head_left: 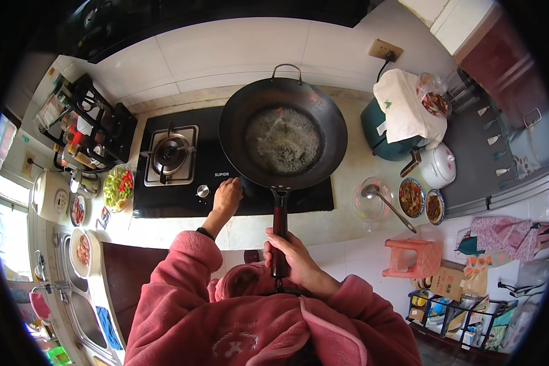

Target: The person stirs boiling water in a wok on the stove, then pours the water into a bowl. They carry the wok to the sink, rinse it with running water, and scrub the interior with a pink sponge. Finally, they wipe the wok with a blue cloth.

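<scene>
My right hand (297,261) is wrapped around the dark wooden handle (280,219) of a wok (231,132). Frothy, bubbling liquid (286,139) covers the wok's bottom, and the pan sits over the right side of a black gas cooktop (256,206). My left hand (228,196) is at the cooktop's front, its fingers curled downward, just right of a silver control knob (203,191). Whatever lies under those fingertips is hidden. To the left, the other burner (169,154) is bare, with no flame visible.
Left of the cooktop stand a plate of chopped green and red vegetables (118,188), a bowl of meat (84,249) and a spice rack (96,123). At right are a ladle (389,203) across a glass dish (363,212), two filled bowls (411,197) and a cloth-covered green pot (384,142).
</scene>
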Demonstrator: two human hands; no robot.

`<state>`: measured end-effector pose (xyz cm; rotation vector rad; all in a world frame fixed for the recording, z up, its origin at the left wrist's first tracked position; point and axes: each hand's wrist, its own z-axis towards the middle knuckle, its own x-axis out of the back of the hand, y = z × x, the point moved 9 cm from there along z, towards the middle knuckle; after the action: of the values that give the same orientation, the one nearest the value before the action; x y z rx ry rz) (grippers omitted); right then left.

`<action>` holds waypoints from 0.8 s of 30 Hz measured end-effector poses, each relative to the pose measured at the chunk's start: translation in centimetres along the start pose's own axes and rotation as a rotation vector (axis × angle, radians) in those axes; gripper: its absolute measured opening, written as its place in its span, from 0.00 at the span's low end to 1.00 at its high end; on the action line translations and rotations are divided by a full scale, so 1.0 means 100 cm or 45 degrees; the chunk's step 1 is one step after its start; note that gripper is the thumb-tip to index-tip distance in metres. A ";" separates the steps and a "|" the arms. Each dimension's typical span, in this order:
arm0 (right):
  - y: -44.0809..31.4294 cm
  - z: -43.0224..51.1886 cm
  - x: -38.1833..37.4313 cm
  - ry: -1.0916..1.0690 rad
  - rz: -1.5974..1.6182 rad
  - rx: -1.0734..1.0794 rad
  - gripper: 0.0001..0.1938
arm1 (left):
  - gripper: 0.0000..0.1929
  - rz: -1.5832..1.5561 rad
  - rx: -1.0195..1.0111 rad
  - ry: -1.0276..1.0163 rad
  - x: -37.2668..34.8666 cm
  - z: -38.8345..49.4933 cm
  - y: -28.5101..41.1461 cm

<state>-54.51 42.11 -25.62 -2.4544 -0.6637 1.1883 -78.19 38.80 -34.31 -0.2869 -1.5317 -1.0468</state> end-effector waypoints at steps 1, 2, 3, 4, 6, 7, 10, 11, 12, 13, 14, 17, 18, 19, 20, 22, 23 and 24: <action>0.000 0.000 0.000 -0.002 0.000 0.003 0.15 | 0.13 -0.011 -0.017 -0.026 -0.001 0.001 0.000; 0.001 0.000 0.000 -0.009 -0.001 0.003 0.15 | 0.13 -0.021 -0.033 -0.053 -0.003 0.001 0.000; 0.001 0.001 0.001 -0.013 -0.002 0.006 0.15 | 0.12 -0.032 -0.052 -0.079 -0.003 0.002 0.001; 0.002 0.001 0.002 -0.018 -0.003 0.009 0.16 | 0.12 -0.053 -0.100 -0.123 -0.004 0.002 0.003; 0.002 0.002 0.003 -0.018 0.015 0.011 0.16 | 0.12 -0.094 -0.198 -0.211 -0.002 0.002 0.005; 0.002 0.002 0.003 -0.018 0.024 0.013 0.16 | 0.12 -0.118 -0.289 -0.200 0.002 0.001 0.010; 0.001 0.003 0.003 0.019 0.038 0.033 0.14 | 0.14 -0.092 -0.411 -0.388 0.009 0.000 0.019; 0.001 0.002 0.004 0.029 0.035 0.034 0.14 | 0.15 -0.072 -0.409 -0.432 0.010 0.001 0.020; 0.001 0.002 0.004 0.036 0.029 0.032 0.14 | 0.16 -0.051 -0.405 -0.475 0.010 0.001 0.019; 0.002 0.002 0.003 0.044 0.024 0.030 0.13 | 0.18 -0.030 -0.399 -0.518 0.009 0.001 0.018; 0.002 0.002 0.003 0.046 0.023 0.031 0.13 | 0.19 0.037 -0.501 -0.346 0.021 0.000 0.025; 0.002 -0.001 0.004 0.069 0.007 0.035 0.13 | 0.26 0.141 -0.681 0.004 0.043 -0.017 0.046; 0.002 -0.003 0.006 0.078 -0.006 0.035 0.14 | 0.28 0.122 -0.659 0.006 0.052 -0.021 0.057; 0.001 -0.005 0.006 0.086 -0.017 0.035 0.14 | 0.31 0.104 -0.638 0.007 0.060 -0.028 0.068; 0.001 -0.006 0.004 0.084 -0.029 0.041 0.14 | 0.29 -0.059 -0.546 -0.004 0.063 -0.037 0.072; 0.002 -0.007 -0.001 0.069 -0.060 0.041 0.13 | 0.25 -0.712 -0.111 -0.264 0.054 -0.051 0.072; 0.002 -0.008 -0.001 0.106 -0.039 0.049 0.12 | 0.27 -1.151 0.139 -0.441 0.045 -0.059 0.082; 0.003 -0.008 -0.002 0.136 -0.018 0.051 0.12 | 0.31 -1.486 0.251 -0.574 0.031 -0.069 0.094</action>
<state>-53.88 41.72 -25.18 -2.4556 -0.6197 1.0471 -67.94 37.90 -28.05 0.6466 -2.2530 -1.7648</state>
